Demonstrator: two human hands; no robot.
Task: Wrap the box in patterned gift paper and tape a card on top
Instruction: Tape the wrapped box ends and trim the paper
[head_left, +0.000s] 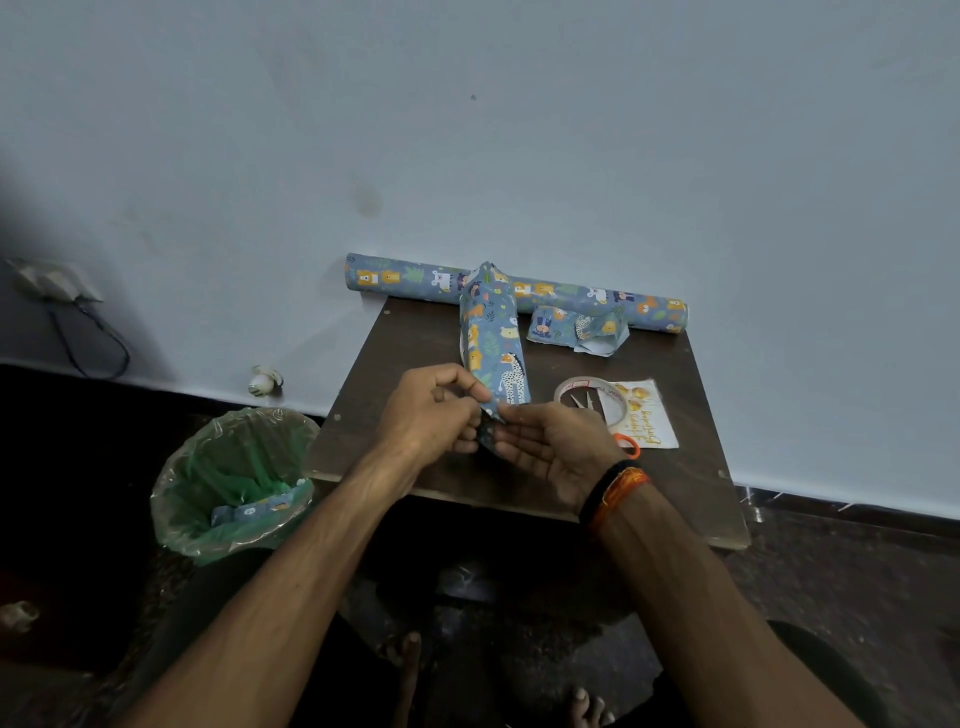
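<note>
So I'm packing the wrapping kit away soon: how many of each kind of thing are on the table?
Wrapped box, held at its near end by left hand and right hand: 1
Paper roll: 1
Paper scrap: 1
Tape roll: 1
Scissors: 1
Card: 1
Total on the table: 6

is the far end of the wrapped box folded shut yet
Folded shut: the far end of the wrapped box tapers to a closed point. Tape there: cannot tell.
</note>
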